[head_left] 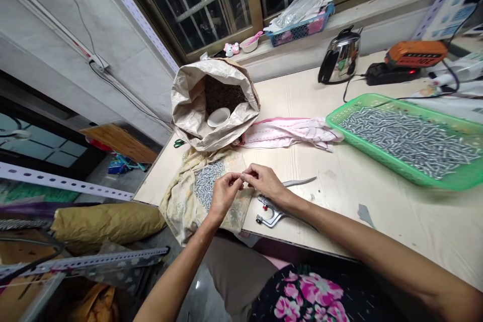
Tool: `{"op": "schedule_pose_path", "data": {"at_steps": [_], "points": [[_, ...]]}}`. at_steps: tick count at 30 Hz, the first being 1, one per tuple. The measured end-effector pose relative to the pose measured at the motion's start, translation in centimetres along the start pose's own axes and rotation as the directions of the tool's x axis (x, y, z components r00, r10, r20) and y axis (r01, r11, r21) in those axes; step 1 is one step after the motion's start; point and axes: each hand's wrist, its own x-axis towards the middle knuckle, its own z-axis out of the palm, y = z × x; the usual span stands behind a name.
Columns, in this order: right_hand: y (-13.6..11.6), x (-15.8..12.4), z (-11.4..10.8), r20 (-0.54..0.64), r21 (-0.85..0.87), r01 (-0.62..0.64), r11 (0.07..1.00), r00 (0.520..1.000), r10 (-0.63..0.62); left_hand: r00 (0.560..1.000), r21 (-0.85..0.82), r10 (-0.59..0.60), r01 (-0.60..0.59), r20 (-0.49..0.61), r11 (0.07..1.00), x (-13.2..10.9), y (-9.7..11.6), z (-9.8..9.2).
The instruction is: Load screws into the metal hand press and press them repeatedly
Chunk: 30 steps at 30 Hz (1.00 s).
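My left hand [225, 192] and my right hand [266, 182] meet fingertip to fingertip above a patterned yellowish cloth [179, 186] at the table's front edge. Both are closed in a pinch; whatever lies between the fingers is too small to make out. A pile of small silvery metal pieces [206, 183] rests on the cloth beside my left hand. Partly covered by my right wrist and forearm, hand pliers with a C-shaped metal jaw [272, 220] lie on the table, one grey handle [301, 181] showing beyond the wrist.
An open sack [188, 110] of dark material holds a white dish [219, 117]. Behind my hands lies a pink-white cloth [290, 132]. At right, a green basket [381, 161] contains many metal pieces. A kettle [349, 55] and an orange battery on a charger [415, 54] stand farther back.
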Motion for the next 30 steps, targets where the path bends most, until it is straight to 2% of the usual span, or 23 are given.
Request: {"op": "schedule_pose_path", "data": {"at_steps": [2, 5, 9, 11, 12, 14, 16, 18, 20, 23, 26, 30], "points": [[-0.3, -0.2, 0.1, 0.008, -0.055, 0.024, 0.998, 1.000, -0.023, 1.000, -0.015, -0.017, 0.017, 0.012, 1.000, -0.3, -0.1, -0.4], [-0.4, -0.3, 0.5, 0.053, -0.114, 0.063, 0.991, 0.997, -0.057, 0.995, -0.138, -0.085, 0.092, 0.054, 0.986, -0.6, -0.3, -0.9], [-0.3, 0.5, 1.8, 0.089, -0.113, 0.062, 0.992, 0.995, -0.052, 0.956, -0.377, -0.250, 0.292, 0.156, 0.879, -0.3, -1.0, -2.0], [-0.7, 1.4, 2.4, 0.109, -0.098, 0.053, 0.994, 0.993, -0.042, 0.943, -0.443, -0.303, 0.332, 0.137, 0.833, -0.2, -1.3, -2.8], [-1.1, 1.9, 2.5, 0.124, -0.107, 0.079, 0.991, 0.990, -0.065, 0.945, -0.457, -0.311, 0.320, 0.096, 0.830, -0.2, -1.4, -3.1], [-2.2, 2.5, 2.2, 0.157, -0.188, 0.212, 0.959, 0.970, -0.184, 0.953, -0.448, -0.302, 0.273, 0.008, 0.851, -0.4, -1.5, -3.7], [-3.3, 2.1, 0.9, 0.201, -0.353, 0.362, 0.863, 0.930, -0.308, 0.955, -0.411, -0.295, 0.263, -0.015, 0.873, -1.1, -1.4, -3.8], [-4.0, 0.3, -1.2, 0.248, -0.534, 0.399, 0.745, 0.917, -0.313, 0.953, -0.375, -0.304, 0.289, 0.020, 0.881, -2.1, -1.3, -3.4], [-3.9, -2.5, -3.7, 0.287, -0.665, 0.360, 0.655, 0.932, -0.221, 0.947, -0.348, -0.316, 0.318, 0.062, 0.882, -3.1, -1.2, -2.6], [-2.3, -7.5, -6.8, 0.321, -0.762, 0.315, 0.566, 0.943, -0.093, 0.939, -0.293, -0.314, 0.343, 0.143, 0.892, -4.2, -1.1, -1.0], [-0.1, -11.2, -8.0, 0.319, -0.796, 0.284, 0.535, 0.947, -0.029, 0.929, -0.179, -0.294, 0.336, 0.227, 0.924, -4.7, -1.4, 0.4], [1.7, -13.0, -7.5, 0.318, -0.765, 0.297, 0.571, 0.946, -0.066, 0.939, 0.054, -0.266, 0.261, 0.219, 0.964, -4.6, -2.2, 1.5]]}}
